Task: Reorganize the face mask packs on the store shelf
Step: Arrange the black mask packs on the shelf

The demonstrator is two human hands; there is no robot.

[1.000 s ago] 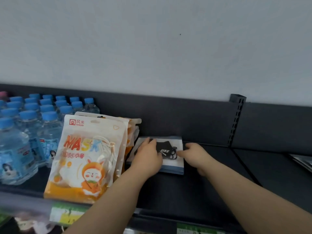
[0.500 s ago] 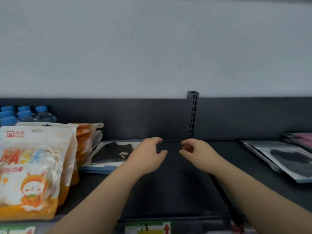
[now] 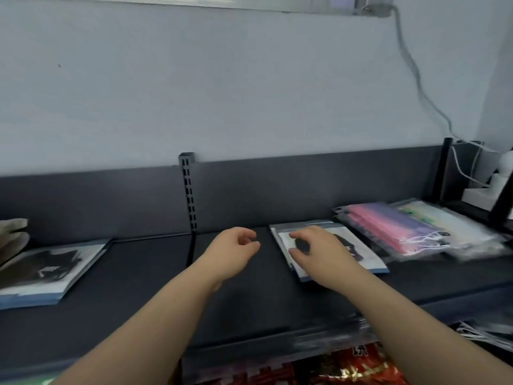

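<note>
A small stack of flat black-mask packs [image 3: 366, 257] lies on the dark shelf [image 3: 144, 287] right of centre. My right hand [image 3: 319, 251] rests over its left part with fingers spread, apparently touching the top pack without gripping it. My left hand [image 3: 236, 251] hovers above bare shelf just left of that stack, fingers loosely curled and holding nothing. Another stack of the same black-mask packs [image 3: 47, 270] lies at the left. Pink and purple mask packs [image 3: 394, 226] and a pale pack [image 3: 455, 226] lie further right.
A slotted shelf upright [image 3: 190, 195] stands at the back between the two stacks. Cables and a white power strip [image 3: 483, 190] sit at the far right. Red packets [image 3: 347, 365] show on the level below. A pale bag edge [image 3: 14, 232] is at the far left.
The view has swung right. Both hands left the left-hand stack of black-mask packs and travelled right; my right hand now lies over the right-hand stack.
</note>
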